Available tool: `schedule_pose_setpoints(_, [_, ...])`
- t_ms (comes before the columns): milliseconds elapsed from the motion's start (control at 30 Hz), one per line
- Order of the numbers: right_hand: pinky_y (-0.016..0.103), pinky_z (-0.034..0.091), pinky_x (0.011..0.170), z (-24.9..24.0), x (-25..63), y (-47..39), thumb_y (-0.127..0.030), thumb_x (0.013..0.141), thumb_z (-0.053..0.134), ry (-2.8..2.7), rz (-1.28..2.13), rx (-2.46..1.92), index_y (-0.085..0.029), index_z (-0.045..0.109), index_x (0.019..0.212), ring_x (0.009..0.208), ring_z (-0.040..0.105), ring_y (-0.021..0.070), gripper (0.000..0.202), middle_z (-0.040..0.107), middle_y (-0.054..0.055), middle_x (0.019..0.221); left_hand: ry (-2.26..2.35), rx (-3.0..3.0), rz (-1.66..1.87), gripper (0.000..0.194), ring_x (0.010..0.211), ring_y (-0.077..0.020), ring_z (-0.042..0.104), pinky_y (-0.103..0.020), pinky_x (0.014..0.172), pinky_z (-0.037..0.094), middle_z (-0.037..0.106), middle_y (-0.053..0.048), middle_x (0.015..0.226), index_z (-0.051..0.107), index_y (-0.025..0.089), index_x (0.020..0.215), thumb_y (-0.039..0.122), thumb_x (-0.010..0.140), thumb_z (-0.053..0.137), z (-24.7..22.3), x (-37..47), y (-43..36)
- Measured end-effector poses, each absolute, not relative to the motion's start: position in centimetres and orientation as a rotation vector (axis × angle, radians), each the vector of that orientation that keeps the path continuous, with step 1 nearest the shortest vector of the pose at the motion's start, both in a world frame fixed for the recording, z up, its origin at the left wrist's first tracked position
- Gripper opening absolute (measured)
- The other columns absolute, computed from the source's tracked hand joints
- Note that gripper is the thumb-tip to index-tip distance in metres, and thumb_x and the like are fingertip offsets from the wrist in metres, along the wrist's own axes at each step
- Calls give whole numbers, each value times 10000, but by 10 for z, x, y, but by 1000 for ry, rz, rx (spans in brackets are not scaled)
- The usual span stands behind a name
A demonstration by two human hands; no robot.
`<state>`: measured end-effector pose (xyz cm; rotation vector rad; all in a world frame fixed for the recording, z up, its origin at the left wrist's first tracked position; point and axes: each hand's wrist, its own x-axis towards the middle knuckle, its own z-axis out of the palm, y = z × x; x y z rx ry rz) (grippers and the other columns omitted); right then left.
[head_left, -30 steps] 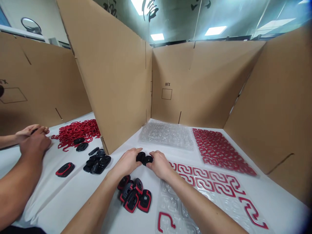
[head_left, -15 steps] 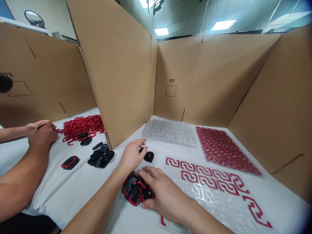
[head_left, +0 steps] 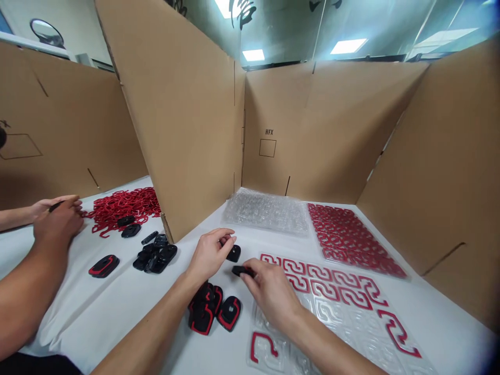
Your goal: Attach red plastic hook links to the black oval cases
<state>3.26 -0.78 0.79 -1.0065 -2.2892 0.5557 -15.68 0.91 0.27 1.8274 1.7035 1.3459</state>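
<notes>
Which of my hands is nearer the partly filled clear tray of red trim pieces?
Right. Your right hand is at the left edge of the partly filled clear tray; your left hand is farther away, off to the tray's left.

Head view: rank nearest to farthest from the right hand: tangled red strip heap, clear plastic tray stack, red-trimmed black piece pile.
1. Red-trimmed black piece pile, left.
2. Clear plastic tray stack, beyond.
3. Tangled red strip heap, far left.

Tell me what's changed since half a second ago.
The right hand has left the red-trimmed pile, moving forward toward the left hand, and now grips a black piece. The left hand and clear tray stayed put.
</notes>
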Motion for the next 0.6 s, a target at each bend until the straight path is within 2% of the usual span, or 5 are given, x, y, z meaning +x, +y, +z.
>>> schedule_pose_setpoints(100, [281, 496, 654, 12, 56, -1, -97, 838, 600, -2211, 366, -1058, -193, 634, 859, 698, 653, 185, 103, 685, 24, 783, 1612, 1761, 1309, 361, 682, -180, 646, -285, 639, 510, 719, -71, 794, 695, 145, 865, 450, 875, 503, 10, -149, 8])
schedule_pose_setpoints(167, [281, 499, 673, 13, 74, 2, -71, 834, 581, -2159, 249, -987, -196, 600, 861, 752, 640, 186, 129, 661, 32, 829, 1488, 1660, 1199, 471, 602, -181, 637, -280, 547, 500, 703, -80, 699, 688, 120, 817, 522, 884, 452, 20, -133, 3])
schedule_pose_setpoints(233, [293, 510, 703, 15, 91, 2, -62, 847, 540, -2117, 138, -885, -197, 576, 880, 811, 627, 193, 144, 638, 48, 875, 1266, 1460, 1018, 530, 595, -184, 640, -282, 530, 494, 706, -98, 712, 694, 102, 829, 582, 858, 473, 30, -108, -4])
schedule_pose_setpoints(400, [347, 532, 815, 18, 126, -1, -51, 879, 462, -2125, 16, -782, -209, 564, 971, 954, 612, 210, 209, 620, 87, 1024, 705, 998, 1033, 377, 875, -224, 671, -328, 769, 515, 727, -131, 943, 710, 122, 952, 462, 797, 665, 38, -37, -20])
schedule_pose_setpoints(600, [396, 532, 887, -4, 151, 4, -124, 867, 577, -2085, 220, -944, -232, 519, 1180, 1039, 600, 235, 336, 618, 93, 1118, 656, 716, 1146, 294, 924, -243, 674, -341, 843, 491, 725, -153, 983, 710, 117, 930, 321, 725, 765, 9, -8, -7])
